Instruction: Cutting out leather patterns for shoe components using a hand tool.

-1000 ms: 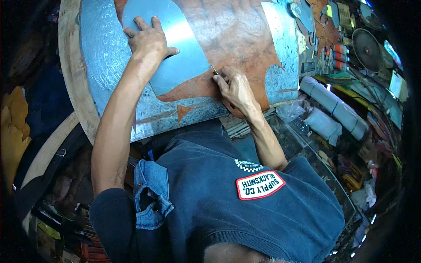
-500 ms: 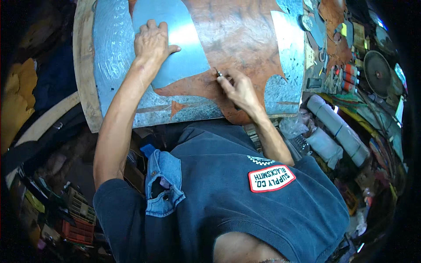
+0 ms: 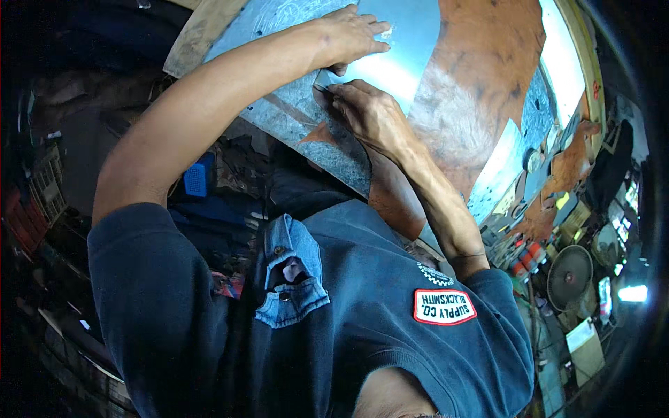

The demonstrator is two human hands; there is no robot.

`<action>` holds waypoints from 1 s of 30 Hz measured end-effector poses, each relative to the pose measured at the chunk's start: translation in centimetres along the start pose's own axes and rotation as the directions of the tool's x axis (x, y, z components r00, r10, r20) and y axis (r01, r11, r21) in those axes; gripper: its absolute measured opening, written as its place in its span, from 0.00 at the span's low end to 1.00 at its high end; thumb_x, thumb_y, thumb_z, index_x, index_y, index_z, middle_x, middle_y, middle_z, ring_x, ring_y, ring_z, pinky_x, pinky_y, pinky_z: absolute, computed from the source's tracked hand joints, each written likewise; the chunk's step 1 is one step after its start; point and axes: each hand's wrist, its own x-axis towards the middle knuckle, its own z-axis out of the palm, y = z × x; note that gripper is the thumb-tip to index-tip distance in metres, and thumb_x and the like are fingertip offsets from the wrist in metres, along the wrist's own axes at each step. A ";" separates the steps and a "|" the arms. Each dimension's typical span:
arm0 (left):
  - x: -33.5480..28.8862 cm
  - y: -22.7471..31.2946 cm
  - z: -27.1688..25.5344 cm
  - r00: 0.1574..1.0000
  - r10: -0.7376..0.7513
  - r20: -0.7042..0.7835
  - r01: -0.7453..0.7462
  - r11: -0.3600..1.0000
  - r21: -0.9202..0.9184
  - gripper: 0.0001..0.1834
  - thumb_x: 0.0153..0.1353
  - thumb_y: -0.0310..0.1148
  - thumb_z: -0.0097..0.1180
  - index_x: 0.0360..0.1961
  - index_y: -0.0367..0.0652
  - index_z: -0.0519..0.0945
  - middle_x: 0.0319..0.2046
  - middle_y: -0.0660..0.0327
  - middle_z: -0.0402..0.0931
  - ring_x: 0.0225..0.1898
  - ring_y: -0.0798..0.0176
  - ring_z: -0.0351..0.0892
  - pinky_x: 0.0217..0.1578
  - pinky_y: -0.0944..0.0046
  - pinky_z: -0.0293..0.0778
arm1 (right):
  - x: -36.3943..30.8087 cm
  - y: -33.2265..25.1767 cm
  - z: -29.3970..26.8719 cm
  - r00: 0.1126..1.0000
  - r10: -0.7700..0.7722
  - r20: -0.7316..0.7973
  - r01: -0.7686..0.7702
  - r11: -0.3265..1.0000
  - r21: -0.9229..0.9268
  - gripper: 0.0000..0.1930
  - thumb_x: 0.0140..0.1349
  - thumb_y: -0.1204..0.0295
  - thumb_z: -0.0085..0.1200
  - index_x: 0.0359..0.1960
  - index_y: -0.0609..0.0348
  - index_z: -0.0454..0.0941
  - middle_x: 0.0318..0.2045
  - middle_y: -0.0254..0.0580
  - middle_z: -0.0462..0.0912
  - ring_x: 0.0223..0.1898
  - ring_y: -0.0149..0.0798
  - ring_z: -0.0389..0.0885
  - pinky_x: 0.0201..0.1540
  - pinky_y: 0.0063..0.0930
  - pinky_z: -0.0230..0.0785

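Note:
A smooth grey template sheet (image 3: 408, 52) lies over a brown leather hide (image 3: 481, 83) on the work table. My left hand (image 3: 350, 36) rests on the sheet near its left side, fingers spread and holding nothing. Just below it, my right hand (image 3: 373, 115) is closed in a pinch around a slim pen-like tool (image 3: 324, 88). The tool's tip points left, near the lower left edge of the sheet; its exact contact is too small to make out. Part of the hide hangs over the table's near edge.
A small triangular leather scrap (image 3: 320, 134) lies near the table's front edge. The table has a wooden border (image 3: 202, 38). To the right are leather offcuts (image 3: 571, 164), orange-capped containers (image 3: 533, 254) and a round fan-like disc (image 3: 570, 277).
The view has turned, so the table appears tilted. My right hand with the tool has moved left along the sheet's edge, close below my left hand, whose fingers now point right.

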 end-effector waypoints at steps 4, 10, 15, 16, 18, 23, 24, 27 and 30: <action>0.2 0.2 0.2 0.999 -0.031 0.027 0.029 0.998 0.053 0.45 0.43 0.32 0.71 0.66 0.50 0.66 0.69 0.48 0.55 0.69 0.47 0.56 0.65 0.38 0.52 | 0.3 0.1 0.4 1.000 -0.028 -0.006 0.027 0.999 -0.038 0.13 0.60 0.74 0.56 0.46 0.60 0.80 0.39 0.50 0.81 0.37 0.54 0.82 0.40 0.41 0.75; 0.1 0.4 -0.1 1.000 -0.018 -0.008 0.018 0.998 0.068 0.45 0.41 0.33 0.71 0.65 0.50 0.67 0.68 0.49 0.56 0.68 0.47 0.57 0.64 0.38 0.54 | 0.6 0.2 0.9 0.999 -0.022 -0.024 0.020 0.995 -0.096 0.13 0.60 0.73 0.56 0.46 0.59 0.80 0.39 0.51 0.81 0.36 0.55 0.82 0.39 0.42 0.75; 0.3 0.8 0.4 0.998 -0.043 -0.035 0.047 0.992 0.115 0.38 0.50 0.32 0.63 0.65 0.51 0.67 0.70 0.50 0.53 0.69 0.48 0.55 0.63 0.37 0.55 | 0.2 -0.2 1.4 0.998 0.041 -0.042 -0.047 0.985 -0.164 0.12 0.61 0.72 0.55 0.46 0.59 0.81 0.38 0.52 0.81 0.34 0.56 0.82 0.37 0.43 0.76; 0.4 0.7 1.0 0.998 -0.044 -0.033 0.048 0.992 0.117 0.38 0.50 0.32 0.63 0.65 0.51 0.67 0.70 0.50 0.53 0.69 0.48 0.55 0.63 0.37 0.55 | 0.1 -0.3 1.2 0.999 0.037 -0.038 -0.043 0.984 -0.171 0.12 0.61 0.72 0.55 0.45 0.58 0.81 0.37 0.52 0.80 0.34 0.56 0.82 0.36 0.43 0.76; 0.5 0.7 1.6 0.996 -0.067 -0.066 0.075 0.990 0.120 0.36 0.53 0.31 0.58 0.66 0.51 0.66 0.71 0.50 0.51 0.69 0.49 0.53 0.62 0.36 0.55 | -0.2 -0.3 0.8 0.999 0.035 -0.037 -0.041 0.984 -0.174 0.12 0.61 0.72 0.55 0.45 0.58 0.81 0.37 0.52 0.80 0.33 0.56 0.82 0.35 0.43 0.76; 0.7 1.0 1.3 0.997 -0.082 -0.005 0.082 0.993 0.089 0.38 0.52 0.29 0.59 0.67 0.50 0.64 0.72 0.51 0.49 0.70 0.48 0.52 0.64 0.36 0.53 | -1.3 0.8 -0.9 0.999 0.037 0.040 -0.027 0.974 -0.227 0.16 0.54 0.75 0.55 0.46 0.55 0.81 0.37 0.53 0.79 0.34 0.56 0.82 0.38 0.46 0.76; 0.7 1.2 0.8 0.996 -0.087 0.029 0.084 0.992 0.095 0.39 0.51 0.28 0.59 0.67 0.50 0.64 0.72 0.50 0.49 0.70 0.47 0.51 0.64 0.35 0.53 | -1.5 1.0 -1.3 0.998 0.044 0.035 -0.035 0.973 -0.230 0.16 0.54 0.75 0.55 0.46 0.55 0.81 0.37 0.53 0.79 0.34 0.56 0.82 0.38 0.46 0.76; 0.4 1.3 -0.1 0.991 -0.091 0.095 0.082 0.992 0.092 0.41 0.49 0.27 0.60 0.68 0.49 0.64 0.72 0.50 0.49 0.71 0.47 0.50 0.65 0.35 0.52 | -2.2 1.7 -2.5 0.996 0.065 0.065 -0.046 0.965 -0.260 0.17 0.53 0.75 0.56 0.46 0.54 0.82 0.37 0.51 0.80 0.35 0.54 0.82 0.39 0.44 0.77; 0.1 1.4 -0.3 0.992 -0.090 0.087 0.082 0.993 0.088 0.42 0.48 0.27 0.61 0.68 0.48 0.63 0.72 0.49 0.48 0.71 0.47 0.50 0.66 0.38 0.52 | -3.3 2.5 -3.4 0.990 0.106 0.093 -0.076 0.956 -0.285 0.17 0.52 0.76 0.56 0.46 0.53 0.82 0.38 0.49 0.80 0.36 0.53 0.82 0.40 0.43 0.78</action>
